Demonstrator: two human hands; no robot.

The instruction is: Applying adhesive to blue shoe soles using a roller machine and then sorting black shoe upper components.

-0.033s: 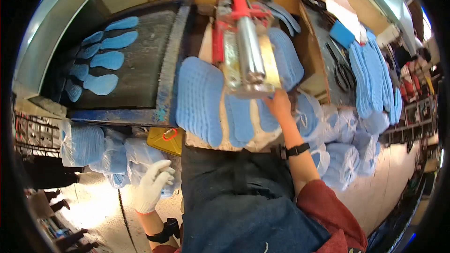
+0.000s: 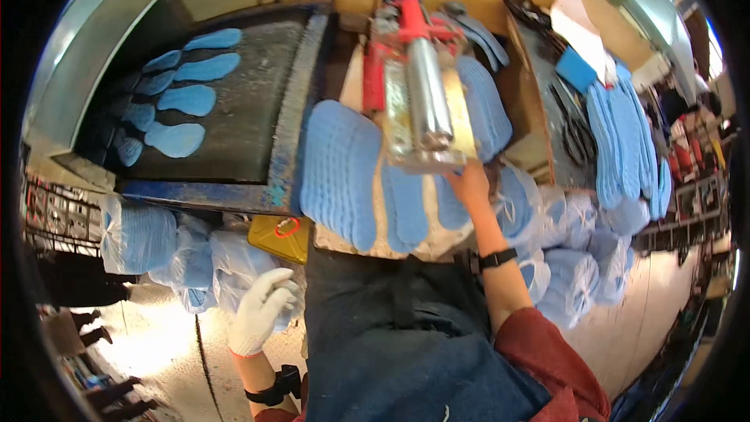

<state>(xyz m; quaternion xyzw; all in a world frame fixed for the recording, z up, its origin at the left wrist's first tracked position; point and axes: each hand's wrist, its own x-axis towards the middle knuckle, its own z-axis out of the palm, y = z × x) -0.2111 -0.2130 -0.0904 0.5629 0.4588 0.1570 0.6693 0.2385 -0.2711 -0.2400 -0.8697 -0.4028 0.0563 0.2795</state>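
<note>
My left hand (image 2: 264, 309), in a white knit glove, hangs at the lower left with its fingers apart and loosely curled, holding nothing. My right hand (image 2: 471, 186) is bare and reaches to the front right corner of a machine head with a metal cylinder (image 2: 429, 98) and red fittings. Its fingertips are partly hidden at the head's lower edge, so their grip cannot be made out. Under the head lie blue insoles (image 2: 406, 207) on a pale worktop (image 2: 426, 248). A thick row of blue insoles (image 2: 336, 176) leans together left of the machine.
On the left, a dark tray or belt (image 2: 250, 109) with a blue frame carries several insoles. Scissors (image 2: 576, 137) and an insole stack (image 2: 621, 141) occupy the right shelf. Bagged insoles (image 2: 566, 277) flank me below, and a yellow container (image 2: 280, 244) stands by the left bags.
The whole scene sits slightly lower and farther right in the picture. Both hands keep nearly the same places relative to the machine and bags.
</note>
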